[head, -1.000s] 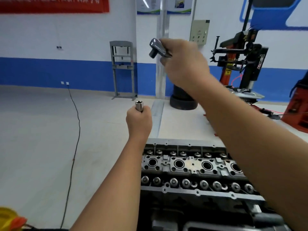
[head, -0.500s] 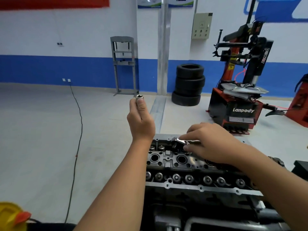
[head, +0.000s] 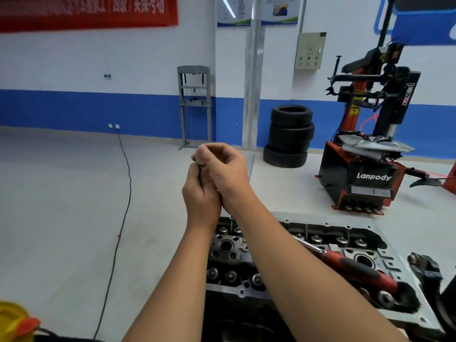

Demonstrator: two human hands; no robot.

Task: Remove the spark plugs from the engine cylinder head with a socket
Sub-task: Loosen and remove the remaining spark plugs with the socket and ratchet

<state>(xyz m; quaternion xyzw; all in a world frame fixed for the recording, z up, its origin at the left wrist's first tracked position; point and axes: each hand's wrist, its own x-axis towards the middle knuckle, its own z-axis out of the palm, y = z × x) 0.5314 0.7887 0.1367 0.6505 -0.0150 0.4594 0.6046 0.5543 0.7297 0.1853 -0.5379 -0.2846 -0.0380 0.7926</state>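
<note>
The engine cylinder head (head: 385,239) sits low in the middle, with round spark plug wells (head: 225,246) along its top. A ratchet with a red and black handle (head: 357,267) lies across the head at the right. Above the head, my left hand (head: 201,193) grips a small silver socket (head: 198,159), of which only the top edge shows. My right hand (head: 227,172) is pressed against the left hand, its fingertips pinching the socket's top. Whether a spark plug sits in the socket is hidden.
A red and black tyre changer (head: 365,154) stands at the right, a stack of tyres (head: 290,137) by the blue-banded wall, a grey press frame (head: 195,104) beside a pillar. A black cable (head: 123,193) runs over the floor at left. A yellow object (head: 12,322) sits bottom left.
My right hand carried the ratchet down, laid it on the cylinder head, then rose to join my left hand at the socket. The left hand stayed raised with the socket.
</note>
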